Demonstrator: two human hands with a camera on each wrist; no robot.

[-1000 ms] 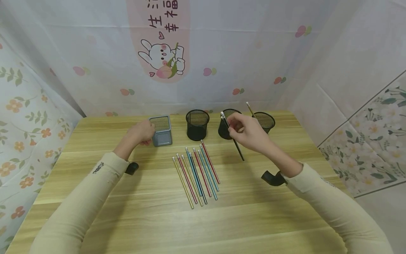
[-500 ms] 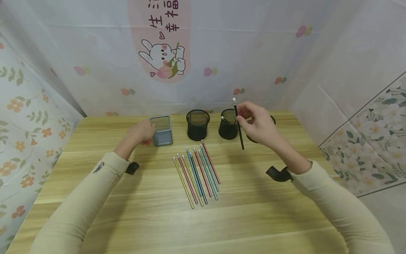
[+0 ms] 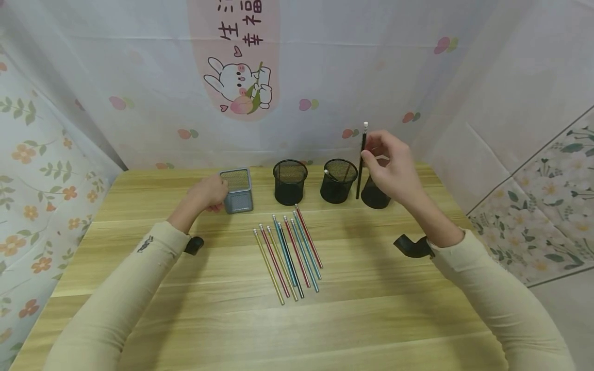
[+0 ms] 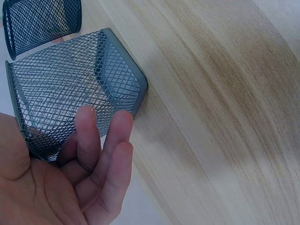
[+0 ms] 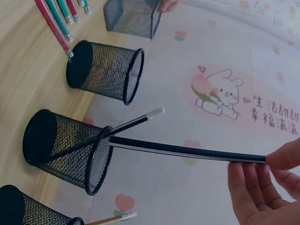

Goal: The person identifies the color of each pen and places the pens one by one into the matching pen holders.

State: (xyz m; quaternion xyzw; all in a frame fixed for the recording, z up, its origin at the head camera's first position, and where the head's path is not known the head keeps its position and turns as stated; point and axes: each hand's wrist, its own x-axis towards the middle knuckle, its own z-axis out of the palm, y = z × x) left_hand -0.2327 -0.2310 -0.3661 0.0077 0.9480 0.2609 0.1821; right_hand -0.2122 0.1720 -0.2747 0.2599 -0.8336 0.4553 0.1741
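Observation:
My left hand grips the rim of a grey square mesh pencil holder at the left; in the left wrist view its fingers curl beside the mesh wall. My right hand pinches a black pencil near its white eraser, held upright with the eraser on top. Its lower end hangs between the middle black round mesh cup and the right black cup, which the hand partly covers. Another black pencil leans inside the middle cup. In the right wrist view a gold pencil sticks out of the right cup.
A further black mesh cup stands between the grey holder and the middle cup. Several gold, red, blue and black pencils, such as a red pencil, lie side by side on the wooden table. A printed cloth hangs behind.
My right hand has moved up and to the right with the black pencil, which has swung from slanted to nearly upright. The left hand has stayed at the grey holder.

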